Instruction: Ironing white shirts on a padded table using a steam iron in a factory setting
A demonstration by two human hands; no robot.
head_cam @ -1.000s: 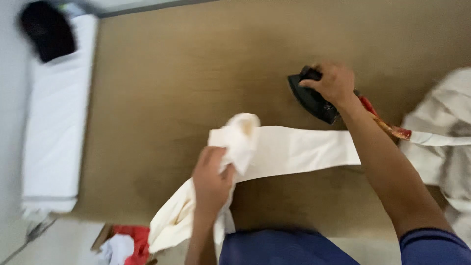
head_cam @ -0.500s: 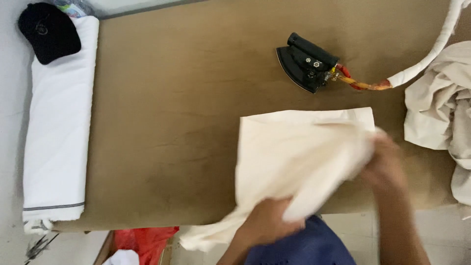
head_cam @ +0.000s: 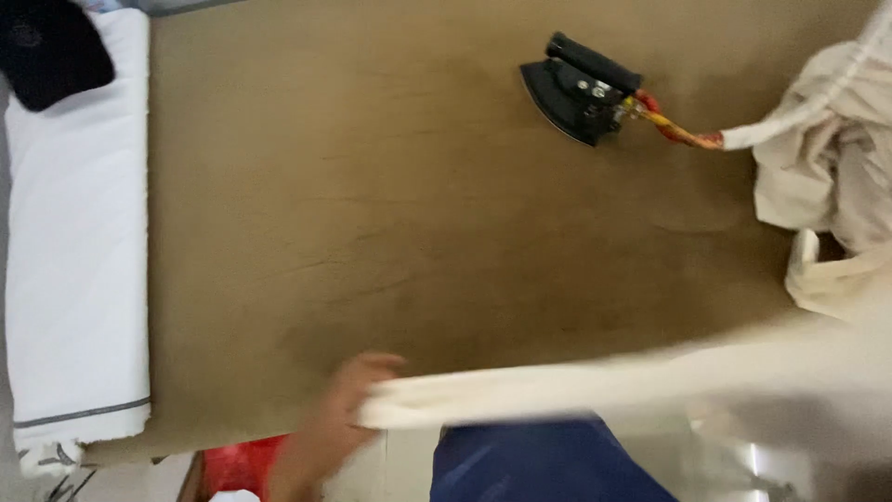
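Observation:
My left hand point(head_cam: 339, 414) is blurred at the near edge of the brown ironing table point(head_cam: 390, 204) and grips one end of a cream cloth point(head_cam: 595, 386). The cloth stretches as a long band to the right along the table's front edge. My right hand is out of view beyond the right side, hidden by the blurred cloth. A black iron point(head_cam: 576, 88) rests on the table at the far right, with its red and yellow cord point(head_cam: 674, 125) leading right.
A folded white cloth stack point(head_cam: 79, 251) lies along the left side with a black cap point(head_cam: 46, 51) at its far end. A heap of cream garments point(head_cam: 832, 167) sits at the right. Red fabric point(head_cam: 237, 460) lies on the floor below.
The cream cloth has been pulled off the table's middle toward the front edge and stretched out to the right. My left hand moved left. The iron stays put.

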